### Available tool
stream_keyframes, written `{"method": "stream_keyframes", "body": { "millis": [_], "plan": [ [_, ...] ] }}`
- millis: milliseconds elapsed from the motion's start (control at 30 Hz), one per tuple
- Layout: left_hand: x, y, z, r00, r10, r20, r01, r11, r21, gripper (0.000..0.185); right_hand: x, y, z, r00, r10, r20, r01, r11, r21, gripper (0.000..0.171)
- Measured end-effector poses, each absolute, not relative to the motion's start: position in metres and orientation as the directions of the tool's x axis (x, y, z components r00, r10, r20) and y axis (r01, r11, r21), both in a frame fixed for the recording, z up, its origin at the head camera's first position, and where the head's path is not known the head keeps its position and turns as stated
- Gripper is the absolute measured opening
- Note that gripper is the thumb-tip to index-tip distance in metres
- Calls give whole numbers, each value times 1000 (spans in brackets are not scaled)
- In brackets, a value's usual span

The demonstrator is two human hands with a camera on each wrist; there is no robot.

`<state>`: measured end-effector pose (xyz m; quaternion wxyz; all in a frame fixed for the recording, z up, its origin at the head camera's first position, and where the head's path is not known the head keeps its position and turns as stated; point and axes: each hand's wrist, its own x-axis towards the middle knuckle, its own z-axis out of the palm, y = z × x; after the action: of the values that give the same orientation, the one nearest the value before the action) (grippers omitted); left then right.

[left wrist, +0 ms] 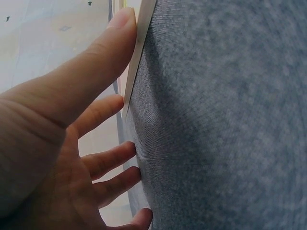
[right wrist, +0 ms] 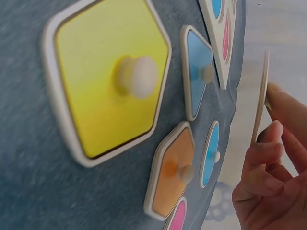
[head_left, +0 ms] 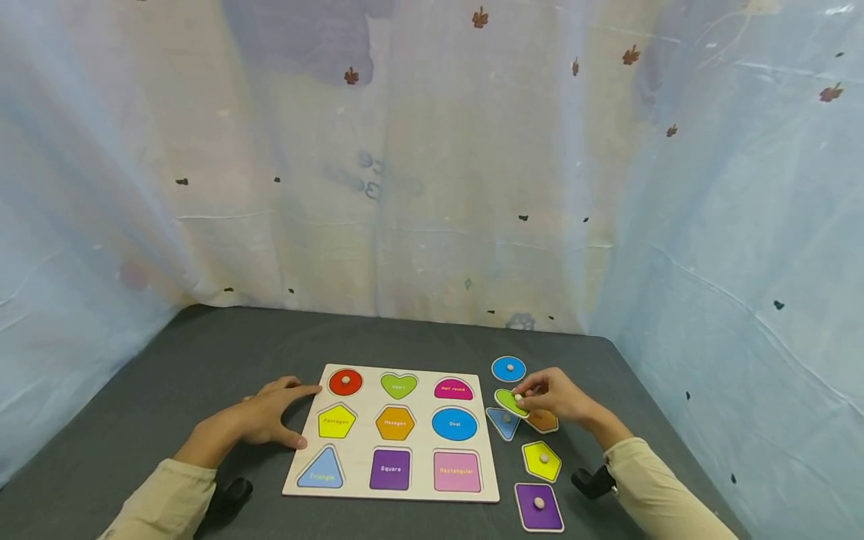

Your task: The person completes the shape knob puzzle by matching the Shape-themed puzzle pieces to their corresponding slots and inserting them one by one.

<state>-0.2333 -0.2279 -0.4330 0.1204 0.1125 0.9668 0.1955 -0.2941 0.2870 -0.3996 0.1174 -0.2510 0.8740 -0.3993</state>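
The purple square piece (head_left: 538, 507) lies nearest the camera on the dark grey table (head_left: 169, 390), with the yellow pentagon piece (head_left: 541, 460) just beyond it. Farther up, the green heart piece (head_left: 511, 402) is pinched by its knob in the right hand (head_left: 556, 396) and is held tilted, clear of the table, above the blue triangle piece (head_left: 503, 422) and the orange hexagon piece (head_left: 544, 421). The left hand (head_left: 266, 414) is laid flat with straight fingers against the left edge of the puzzle board (head_left: 394, 433), touching it.

A slip is judged possible: the knob is small and the piece hangs at an angle, so a loosened pinch could drop it onto the pieces below. The board could also be shoved if the steadying hand were lifted.

Of the board's recesses, only the red circle (head_left: 346, 382) is seen filled; the heart recess (head_left: 399, 385) and the others appear empty. The blue oval piece (head_left: 508, 368) lies apart by the right hand.
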Motion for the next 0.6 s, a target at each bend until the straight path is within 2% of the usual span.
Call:
{"method": "stream_keyframes", "body": {
  "millis": [600],
  "plan": [
    [-232, -227, -430, -943, 272, -193, 172, 892, 418, 96, -301, 252, -397, -818, -575, 23, -399, 539, -742, 18]
  ]
}}
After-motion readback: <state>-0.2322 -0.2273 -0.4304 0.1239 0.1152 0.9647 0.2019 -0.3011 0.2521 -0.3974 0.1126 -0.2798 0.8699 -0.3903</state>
